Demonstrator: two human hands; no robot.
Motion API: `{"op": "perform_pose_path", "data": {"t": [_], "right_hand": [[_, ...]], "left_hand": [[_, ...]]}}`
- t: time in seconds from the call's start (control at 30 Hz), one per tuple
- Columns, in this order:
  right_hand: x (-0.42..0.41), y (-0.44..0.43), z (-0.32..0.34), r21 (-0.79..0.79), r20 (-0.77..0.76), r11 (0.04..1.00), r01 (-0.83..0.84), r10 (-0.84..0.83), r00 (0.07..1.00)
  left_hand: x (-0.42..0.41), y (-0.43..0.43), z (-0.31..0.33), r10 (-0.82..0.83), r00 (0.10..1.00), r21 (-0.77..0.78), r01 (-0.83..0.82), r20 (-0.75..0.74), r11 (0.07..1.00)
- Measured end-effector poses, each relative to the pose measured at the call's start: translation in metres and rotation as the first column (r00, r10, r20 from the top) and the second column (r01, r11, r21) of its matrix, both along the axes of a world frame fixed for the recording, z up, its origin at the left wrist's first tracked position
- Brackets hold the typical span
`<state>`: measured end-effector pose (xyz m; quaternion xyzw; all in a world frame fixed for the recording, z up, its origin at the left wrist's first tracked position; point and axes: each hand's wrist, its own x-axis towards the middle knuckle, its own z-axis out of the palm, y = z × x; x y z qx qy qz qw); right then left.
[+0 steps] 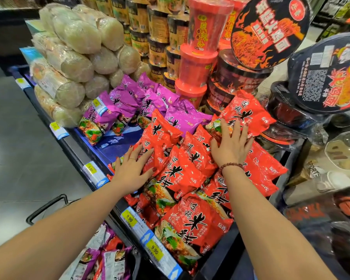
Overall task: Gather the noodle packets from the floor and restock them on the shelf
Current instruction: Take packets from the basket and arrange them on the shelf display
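Several red noodle packets (182, 178) lie piled on the shelf (117, 146), with purple noodle packets (127, 102) behind them. My left hand (133, 168) lies flat, fingers spread, on a red packet at the pile's left side. My right hand (230, 144) presses flat on red packets at the pile's upper right, fingertips touching the topmost red packet (249, 112). Neither hand grips anything. More purple and red packets (107, 257) sit in a basket low at the left.
Wrapped pale noodle bundles (73, 57) are stacked at the back left. Red tubs (198, 63) and black bowl noodles (271, 31) tower behind and to the right. Price tags (152, 237) line the shelf's front edge. Grey floor (18, 158) spreads to the left.
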<state>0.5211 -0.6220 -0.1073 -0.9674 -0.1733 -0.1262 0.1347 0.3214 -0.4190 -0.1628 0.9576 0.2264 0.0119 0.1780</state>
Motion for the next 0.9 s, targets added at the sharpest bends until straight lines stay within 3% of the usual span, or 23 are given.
{"op": "perform_pose_path", "data": {"t": [0.17,0.3,0.43,0.7,0.9], "right_hand": [[-0.020,0.015,0.013,0.111,0.104,0.994,-0.010,-0.002,0.995],[-0.053,0.044,0.022,0.218,0.211,0.957,-0.191,0.145,0.967],[-0.102,0.074,0.022,0.219,0.241,0.881,-0.420,0.368,0.898],[-0.202,0.132,-0.015,0.210,0.134,0.698,-0.685,0.673,0.727],[-0.263,0.163,-0.047,0.180,0.055,0.581,-0.794,0.800,0.598]], "left_hand": [[-0.013,0.009,0.017,0.007,0.979,-0.027,-0.002,0.203,1.000],[-0.037,0.029,0.032,0.043,0.952,-0.030,-0.036,0.303,0.999],[-0.076,0.054,0.043,0.056,0.932,0.025,-0.069,0.359,0.997],[-0.190,0.095,0.034,0.132,0.966,0.142,-0.166,0.223,0.976],[-0.260,0.102,-0.002,0.261,0.958,0.080,-0.271,0.119,0.959]]}}
